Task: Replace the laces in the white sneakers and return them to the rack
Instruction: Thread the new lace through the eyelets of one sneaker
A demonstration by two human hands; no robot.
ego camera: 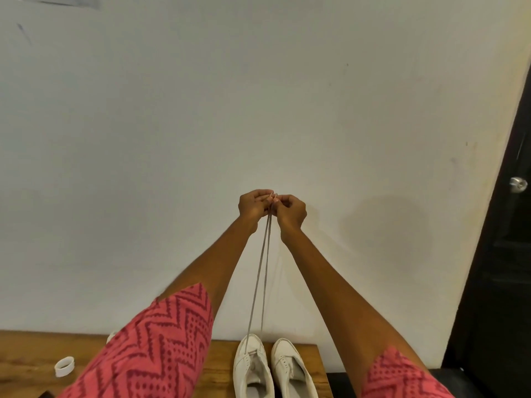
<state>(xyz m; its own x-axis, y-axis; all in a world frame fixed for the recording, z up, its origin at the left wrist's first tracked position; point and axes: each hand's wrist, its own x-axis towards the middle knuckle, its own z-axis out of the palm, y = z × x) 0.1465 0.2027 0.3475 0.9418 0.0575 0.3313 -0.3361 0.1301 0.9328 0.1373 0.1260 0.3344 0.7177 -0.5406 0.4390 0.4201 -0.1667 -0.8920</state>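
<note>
Two white sneakers stand side by side on a wooden table, toes toward the wall: the left sneaker and the right sneaker. A thin grey lace runs in two taut strands from the left sneaker's front eyelets up to my hands. My left hand and my right hand are raised high in front of the wall, close together, each pinching a lace end with curled fingers. The right sneaker shows no lace.
A white ring of tape lies on the table at the left. A white wall stands right behind the table. A dark door with a metal knob is at the right.
</note>
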